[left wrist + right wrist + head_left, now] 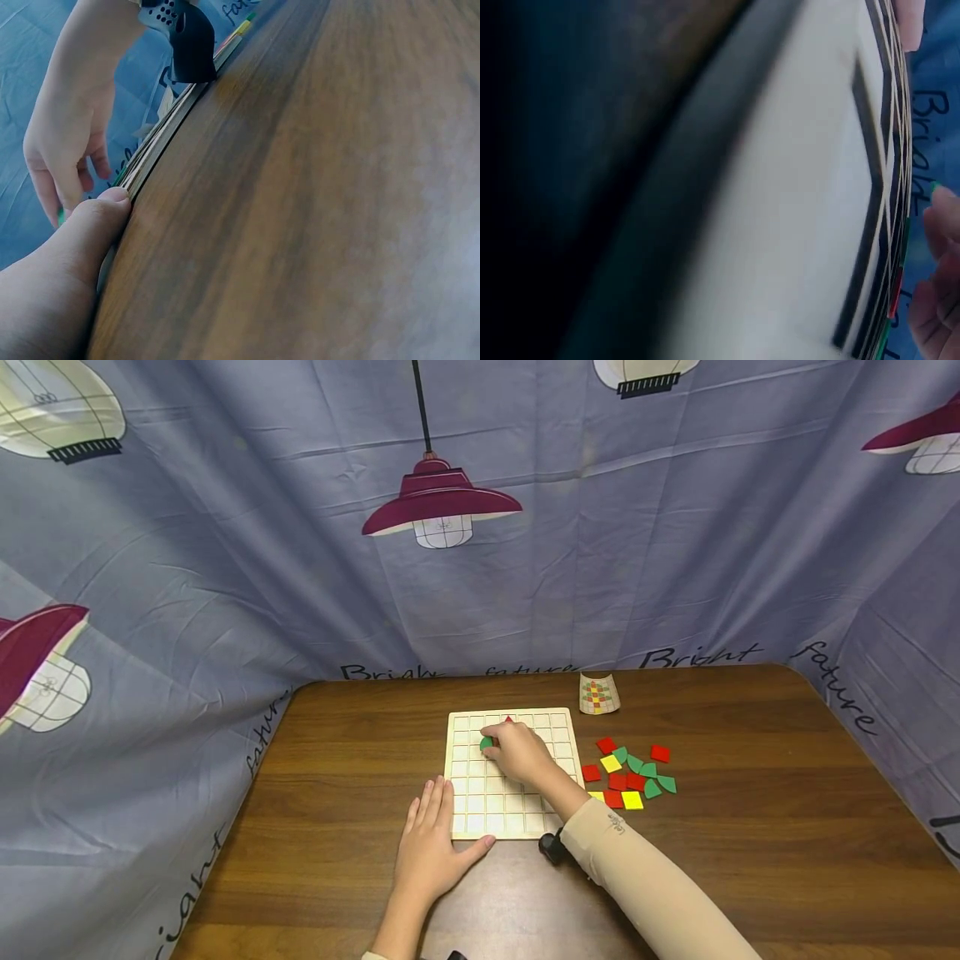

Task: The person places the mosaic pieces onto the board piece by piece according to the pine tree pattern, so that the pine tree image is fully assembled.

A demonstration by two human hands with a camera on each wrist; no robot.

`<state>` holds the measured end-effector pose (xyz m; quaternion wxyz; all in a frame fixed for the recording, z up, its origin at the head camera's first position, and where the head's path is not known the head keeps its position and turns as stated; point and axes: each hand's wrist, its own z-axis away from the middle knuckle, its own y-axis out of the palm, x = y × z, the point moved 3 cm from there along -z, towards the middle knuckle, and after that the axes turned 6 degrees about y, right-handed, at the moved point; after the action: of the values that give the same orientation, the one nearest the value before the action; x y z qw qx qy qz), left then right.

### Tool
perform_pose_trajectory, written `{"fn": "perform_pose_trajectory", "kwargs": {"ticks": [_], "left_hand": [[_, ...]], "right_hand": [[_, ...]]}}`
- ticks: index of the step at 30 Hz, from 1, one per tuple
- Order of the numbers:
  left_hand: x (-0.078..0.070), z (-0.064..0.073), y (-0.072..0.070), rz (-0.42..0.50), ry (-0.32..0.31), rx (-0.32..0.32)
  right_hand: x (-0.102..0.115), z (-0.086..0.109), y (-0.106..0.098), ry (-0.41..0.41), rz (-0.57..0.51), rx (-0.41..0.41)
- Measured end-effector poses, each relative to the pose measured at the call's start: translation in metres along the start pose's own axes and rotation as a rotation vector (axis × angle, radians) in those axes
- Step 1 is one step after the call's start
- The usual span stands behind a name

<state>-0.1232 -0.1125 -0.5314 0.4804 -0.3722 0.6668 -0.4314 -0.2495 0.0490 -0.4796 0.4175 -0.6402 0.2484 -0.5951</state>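
Observation:
A pale wooden grid board [475,802] lies on the table. Over its upper part, my right hand [517,752] pinches a green tile [486,743] with a rounded edge between thumb and fingers. A red piece [509,719] shows at the board's top row, partly hidden behind that hand. My left hand [431,852] lies at the lower left corner, straight fingers along the left edge and thumb [112,196] at the near edge. In the right wrist view, the board [795,187] fills the middle, with green and red pieces along its far side.
Right of the board lie loose red squares [660,753], yellow squares [632,800] and green quarter-round tiles [666,784]. A curled pattern card [599,695] stands behind the board's right corner. A printed curtain [570,568] hangs along the brown wooden table's [337,760] back edge.

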Motion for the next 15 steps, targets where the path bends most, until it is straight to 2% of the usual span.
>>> {"fn": "perform_pose_trajectory", "kwargs": {"ticks": [4, 15], "left_hand": [[0.0001, 0.0, 0.0003, 0.0, 0.001, -0.006], [0.0003, -0.0005, 0.0002, -0.001, 0.003, -0.001]], "right_hand": [[-0.0031, -0.0008, 0.003, 0.004, 0.013, 0.001], [0.0021, -0.0074, 0.0105, -0.104, 0.058, -0.021]]}}
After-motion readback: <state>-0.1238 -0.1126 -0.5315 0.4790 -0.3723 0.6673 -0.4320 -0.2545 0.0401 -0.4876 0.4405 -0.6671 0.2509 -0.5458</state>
